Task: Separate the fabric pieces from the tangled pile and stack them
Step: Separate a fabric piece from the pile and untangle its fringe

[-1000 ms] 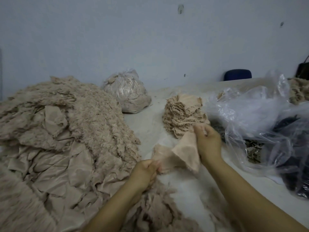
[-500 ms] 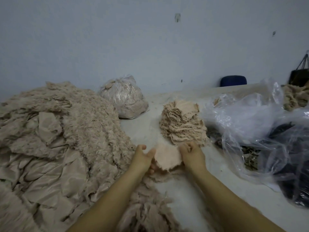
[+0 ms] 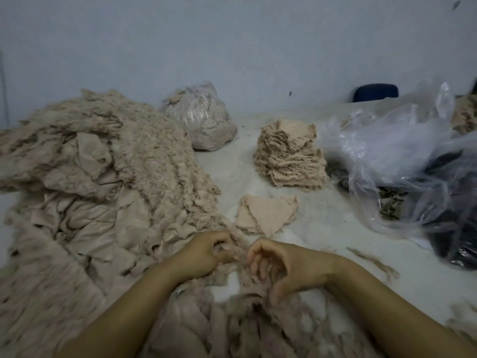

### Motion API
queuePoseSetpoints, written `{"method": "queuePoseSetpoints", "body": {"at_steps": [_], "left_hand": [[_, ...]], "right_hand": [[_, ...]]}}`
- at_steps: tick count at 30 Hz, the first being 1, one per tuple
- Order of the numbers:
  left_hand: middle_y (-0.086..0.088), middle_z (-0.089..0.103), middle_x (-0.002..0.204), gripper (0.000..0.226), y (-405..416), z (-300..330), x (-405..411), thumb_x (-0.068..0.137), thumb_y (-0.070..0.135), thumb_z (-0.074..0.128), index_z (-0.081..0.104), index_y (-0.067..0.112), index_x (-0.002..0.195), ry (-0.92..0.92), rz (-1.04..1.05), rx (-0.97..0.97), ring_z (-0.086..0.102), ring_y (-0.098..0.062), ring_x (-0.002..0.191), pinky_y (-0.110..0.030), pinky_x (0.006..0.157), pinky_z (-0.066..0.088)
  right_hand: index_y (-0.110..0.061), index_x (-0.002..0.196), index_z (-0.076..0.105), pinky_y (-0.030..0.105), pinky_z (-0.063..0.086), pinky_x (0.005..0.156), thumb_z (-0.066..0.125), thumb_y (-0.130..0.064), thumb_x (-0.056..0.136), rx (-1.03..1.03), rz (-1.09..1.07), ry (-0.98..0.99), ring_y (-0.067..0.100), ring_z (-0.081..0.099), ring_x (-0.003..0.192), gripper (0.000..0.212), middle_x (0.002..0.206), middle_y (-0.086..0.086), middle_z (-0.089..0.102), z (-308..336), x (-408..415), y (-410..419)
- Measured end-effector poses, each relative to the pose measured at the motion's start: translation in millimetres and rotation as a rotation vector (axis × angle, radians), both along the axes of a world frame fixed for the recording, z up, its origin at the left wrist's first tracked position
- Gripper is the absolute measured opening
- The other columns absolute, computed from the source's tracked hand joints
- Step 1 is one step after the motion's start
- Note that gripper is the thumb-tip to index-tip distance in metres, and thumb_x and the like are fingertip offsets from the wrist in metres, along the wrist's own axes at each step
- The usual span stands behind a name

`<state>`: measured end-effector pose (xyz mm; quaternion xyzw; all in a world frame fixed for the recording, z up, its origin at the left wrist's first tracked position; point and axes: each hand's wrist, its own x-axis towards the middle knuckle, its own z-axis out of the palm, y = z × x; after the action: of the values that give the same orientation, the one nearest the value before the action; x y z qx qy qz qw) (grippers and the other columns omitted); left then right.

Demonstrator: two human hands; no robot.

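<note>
A large tangled pile of beige fabric (image 3: 98,182) covers the left half of the table and runs down to the near edge. A tall neat stack of beige pieces (image 3: 290,156) stands at the centre back. In front of it a small low stack of flat pieces (image 3: 265,214) lies on the table. My left hand (image 3: 204,254) grips frayed fabric at the pile's near edge, fingers curled into it. My right hand (image 3: 281,264) is beside it, fingers curled down into the same frayed fabric (image 3: 240,277).
A tied clear bag stuffed with beige scraps (image 3: 201,117) sits at the back. Loose clear plastic bags (image 3: 402,156) with dark contents crowd the right side. A blue chair back (image 3: 375,91) shows behind the white table (image 3: 335,228). Loose threads lie at the right.
Both hands let go of the flat beige piece, which now lies on the small low stack. They have drawn back toward me into the frayed fabric at the pile's near edge.
</note>
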<state>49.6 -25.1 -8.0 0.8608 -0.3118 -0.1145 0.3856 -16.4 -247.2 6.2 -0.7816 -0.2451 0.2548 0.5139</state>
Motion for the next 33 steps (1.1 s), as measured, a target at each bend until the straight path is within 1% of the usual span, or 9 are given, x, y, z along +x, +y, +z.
{"method": "queuePoseSetpoints", "body": {"at_steps": [3, 6, 9, 12, 17, 20, 25, 30, 33], "left_hand": [[0.002, 0.062, 0.086, 0.009, -1.5, -2.3, -4.7, 0.087, 0.007, 0.062, 0.062, 0.013, 0.081, -0.020, 0.018, 0.006, 0.058, -0.006, 0.081, -0.026, 0.075, 0.045], [0.003, 0.067, 0.098, 0.023, -8.5, 2.1, -16.2, 0.087, -0.005, 0.058, 0.068, 0.016, 0.089, -0.026, 0.041, -0.152, 0.062, -0.008, 0.093, -0.016, 0.081, 0.045], [-0.002, 0.071, 0.101, 0.018, -17.7, 13.9, -28.8, 0.090, 0.026, 0.059, 0.070, 0.017, 0.102, 0.187, -0.003, -0.346, 0.065, -0.017, 0.097, -0.022, 0.082, 0.051], [-0.003, 0.062, 0.076, 0.021, -32.5, 17.5, -33.7, 0.087, 0.029, 0.065, 0.063, 0.009, 0.080, 0.124, 0.038, -0.372, 0.058, -0.018, 0.070, -0.029, 0.066, 0.045], [-0.011, 0.051, 0.073, 0.015, -49.2, 19.0, -19.6, 0.094, 0.008, 0.052, 0.053, 0.006, 0.079, 0.500, 0.309, -0.644, 0.052, -0.018, 0.062, -0.029, 0.057, 0.048], [-0.006, 0.049, 0.062, 0.029, -54.2, 19.2, -12.8, 0.094, 0.008, 0.054, 0.054, 0.015, 0.066, 0.426, 0.338, -0.600, 0.046, -0.016, 0.054, -0.029, 0.052, 0.038], [-0.009, 0.065, 0.082, 0.018, -65.9, 19.2, -6.5, 0.099, 0.017, 0.045, 0.056, 0.013, 0.086, 0.375, 0.523, -0.772, 0.062, -0.021, 0.072, -0.032, 0.063, 0.050], [-0.010, 0.074, 0.094, 0.064, -66.0, 15.8, -10.4, 0.090, 0.061, 0.034, 0.076, 0.013, 0.092, 0.623, 0.314, -0.736, 0.071, -0.022, 0.088, -0.030, 0.073, 0.056], [-0.005, 0.073, 0.078, 0.038, -69.1, 8.1, -12.7, 0.094, 0.040, 0.049, 0.068, 0.008, 0.087, 0.469, 0.339, -0.620, 0.070, -0.012, 0.070, -0.021, 0.060, 0.052]], "right_hand": [[-0.027, 0.095, 0.065, 0.027, 0.047, 0.080, 0.077, -0.015, 0.079, -0.208, -0.006, -0.227, 0.012, 0.056, 0.087, 0.023, 0.094, -0.013, 0.060, -5.5, -1.0, 0.5], [-0.018, 0.080, 0.066, 0.020, 0.044, 0.069, 0.065, -0.011, 0.089, 0.005, -0.251, -0.175, 0.006, 0.054, 0.071, 0.011, 0.074, -0.007, 0.062, -7.6, -0.7, 7.8], [-0.015, 0.070, 0.064, 0.013, 0.038, 0.052, 0.060, -0.012, 0.091, 0.270, -0.509, -0.096, 0.000, 0.047, 0.050, 0.022, 0.055, -0.011, 0.056, -8.1, 1.6, 8.9], [-0.015, 0.067, 0.065, 0.018, 0.039, 0.052, 0.061, -0.025, 0.084, 0.421, -0.603, -0.033, 0.008, 0.048, 0.053, 0.021, 0.059, -0.003, 0.057, -9.3, 4.0, 7.4], [-0.008, 0.086, 0.064, 0.029, 0.044, 0.063, 0.058, -0.032, 0.088, 0.623, -0.652, 0.108, 0.022, 0.055, 0.070, 0.025, 0.077, 0.008, 0.062, -12.6, 10.8, 7.7], [-0.011, 0.091, 0.058, 0.021, 0.043, 0.056, 0.066, -0.032, 0.086, 0.590, -0.610, 0.022, 0.012, 0.053, 0.062, 0.023, 0.068, -0.003, 0.059, -14.5, 12.6, 8.1], [-0.006, 0.079, 0.059, 0.016, 0.044, 0.050, 0.057, -0.003, 0.091, 0.594, -0.738, -0.131, 0.006, 0.052, 0.047, 0.012, 0.051, -0.004, 0.056, -15.7, 16.8, 11.3], [-0.008, 0.084, 0.060, 0.024, 0.053, 0.054, 0.064, -0.021, 0.084, 0.642, -0.746, -0.022, 0.008, 0.058, 0.056, 0.014, 0.064, -0.001, 0.058, -14.9, 16.1, 11.8], [-0.007, 0.088, 0.059, 0.023, 0.053, 0.053, 0.070, -0.006, 0.082, 0.533, -0.754, -0.051, 0.005, 0.054, 0.053, 0.013, 0.064, -0.002, 0.055, -16.0, 14.3, 14.5]]}}
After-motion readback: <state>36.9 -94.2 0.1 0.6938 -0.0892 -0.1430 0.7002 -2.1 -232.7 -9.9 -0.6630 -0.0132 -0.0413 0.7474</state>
